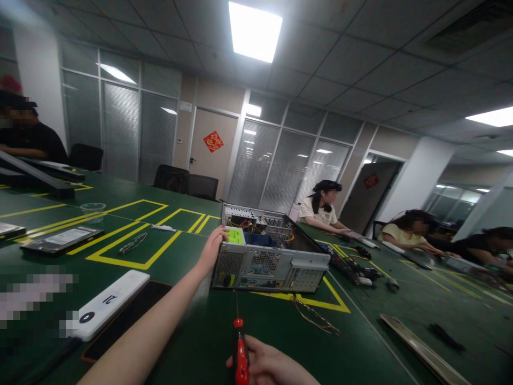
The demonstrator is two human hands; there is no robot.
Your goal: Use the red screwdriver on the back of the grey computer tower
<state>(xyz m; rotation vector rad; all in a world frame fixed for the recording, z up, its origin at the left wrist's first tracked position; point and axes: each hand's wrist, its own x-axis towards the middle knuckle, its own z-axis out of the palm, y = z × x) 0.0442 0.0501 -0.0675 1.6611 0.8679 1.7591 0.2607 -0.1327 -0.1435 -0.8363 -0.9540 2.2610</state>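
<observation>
An opened computer case (308, 272) lies on the green table with its rear panel towards me, and wires and parts show inside. At its left rear corner, beside the power supply with a bright green label (234, 235), my left hand (213, 251) grips the edge. My right hand (262, 358) is closed around a red and black screwdriver (240, 347) low in the view. The thin shaft points up at the lower edge of the rear panel; whether its tip touches the case I cannot tell.
Left of me are a hard drive (62, 239), a white device marked 21 (114, 302), a dark phone (132, 315) and a clear plastic cup (93, 212). To the right lie cables (316, 318) and a long metal panel (417, 345). Other people sit around the table.
</observation>
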